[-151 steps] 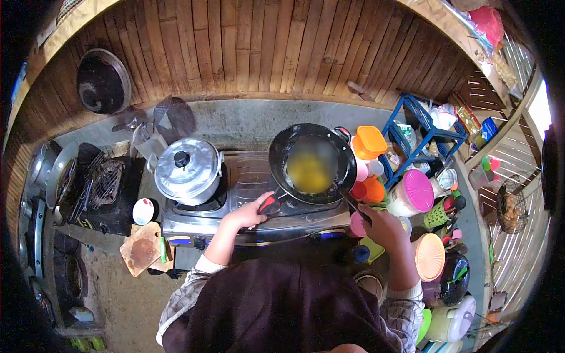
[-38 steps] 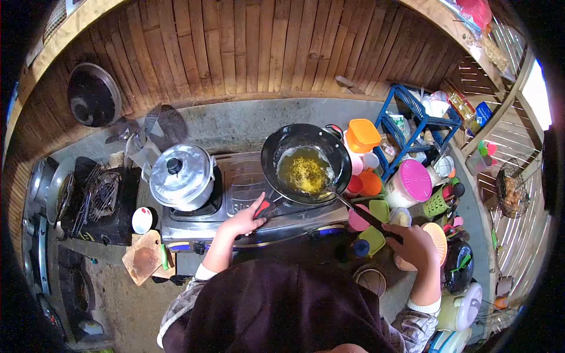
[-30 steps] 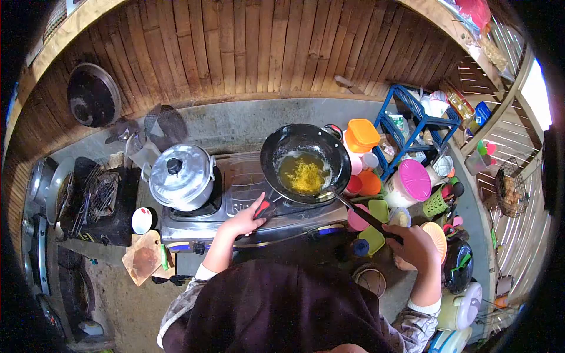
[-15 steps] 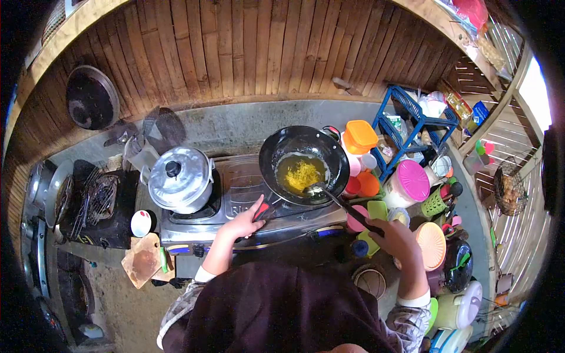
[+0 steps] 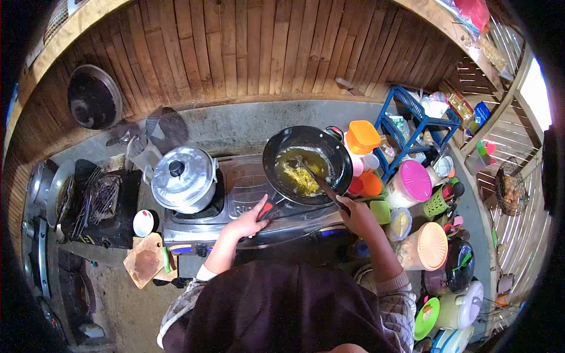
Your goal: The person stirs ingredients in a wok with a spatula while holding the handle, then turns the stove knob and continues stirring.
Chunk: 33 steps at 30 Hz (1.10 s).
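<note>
A black wok (image 5: 289,141) sits on the right side of the gas stove (image 5: 241,191). In it, yellow shredded food (image 5: 303,181) lies in shallow oil. My left hand (image 5: 246,225) is closed round the wok's red and black handle (image 5: 265,210). My right hand (image 5: 359,217) grips a dark-handled spatula (image 5: 325,186), which slants down to the left into the wok. The spatula's tip is among the food near the wok's middle, partly hidden there. A lidded silver pot (image 5: 184,179) stands on the left burner.
Right of the wok are an orange container (image 5: 362,136), a pink-lidded jar (image 5: 413,180), a peach-lidded tub (image 5: 431,246) and a blue rack (image 5: 400,154). A cutting board (image 5: 143,262) with a green-handled knife (image 5: 166,259) and a small white bowl (image 5: 143,223) lie left of the stove.
My right hand has moved left and up toward the wok, carrying the spatula's tip from the wok's near side to its middle. The yellow food is more spread. My left hand keeps the handle.
</note>
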Motion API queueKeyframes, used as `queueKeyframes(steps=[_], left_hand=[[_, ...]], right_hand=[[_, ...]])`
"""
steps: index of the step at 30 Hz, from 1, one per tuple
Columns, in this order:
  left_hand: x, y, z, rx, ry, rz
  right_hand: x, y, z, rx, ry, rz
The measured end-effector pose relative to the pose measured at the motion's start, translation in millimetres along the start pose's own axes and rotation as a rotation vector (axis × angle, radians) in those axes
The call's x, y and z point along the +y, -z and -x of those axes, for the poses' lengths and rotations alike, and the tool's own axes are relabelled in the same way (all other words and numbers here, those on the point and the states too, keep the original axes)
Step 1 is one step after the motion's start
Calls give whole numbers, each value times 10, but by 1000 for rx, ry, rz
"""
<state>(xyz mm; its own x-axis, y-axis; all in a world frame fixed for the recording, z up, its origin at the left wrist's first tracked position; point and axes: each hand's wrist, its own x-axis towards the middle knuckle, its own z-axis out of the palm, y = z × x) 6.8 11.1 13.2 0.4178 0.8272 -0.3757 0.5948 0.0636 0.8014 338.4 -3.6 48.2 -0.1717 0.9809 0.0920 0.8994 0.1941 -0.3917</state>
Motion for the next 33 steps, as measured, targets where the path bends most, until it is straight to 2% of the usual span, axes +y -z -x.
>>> queueKeyframes(steps=[4, 6, 13, 15, 16, 21, 24, 27, 33], left_hand=[[-3, -1, -4, -7, 5, -5], [3, 1, -11, -9, 17, 1], [-1, -12, -5, 12, 24, -26], [-4, -19, -9, 21, 27, -24], [-14, -21, -11, 18, 22, -23], [-56, -36, -23, 17, -3, -5], [-14, -27, -7, 30, -37, -3], [40, -17, 14, 12, 31, -22], [19, -28, 13, 11, 21, 4]], right_hand=[[48, -107, -93, 131, 121, -64], [-4, -29, -90, -8, -86, 50], [-179, 431, 163, -139, -142, 32], [-150, 487, 284, 8, 40, -52], [-171, 539, 341, 7, 42, -50], [-319, 916, 589, -174, -143, 77], [-392, 1113, 691, -206, -187, 124], [-242, 1173, 766, -234, -114, 140], [-446, 1407, 829, -212, -169, 147]])
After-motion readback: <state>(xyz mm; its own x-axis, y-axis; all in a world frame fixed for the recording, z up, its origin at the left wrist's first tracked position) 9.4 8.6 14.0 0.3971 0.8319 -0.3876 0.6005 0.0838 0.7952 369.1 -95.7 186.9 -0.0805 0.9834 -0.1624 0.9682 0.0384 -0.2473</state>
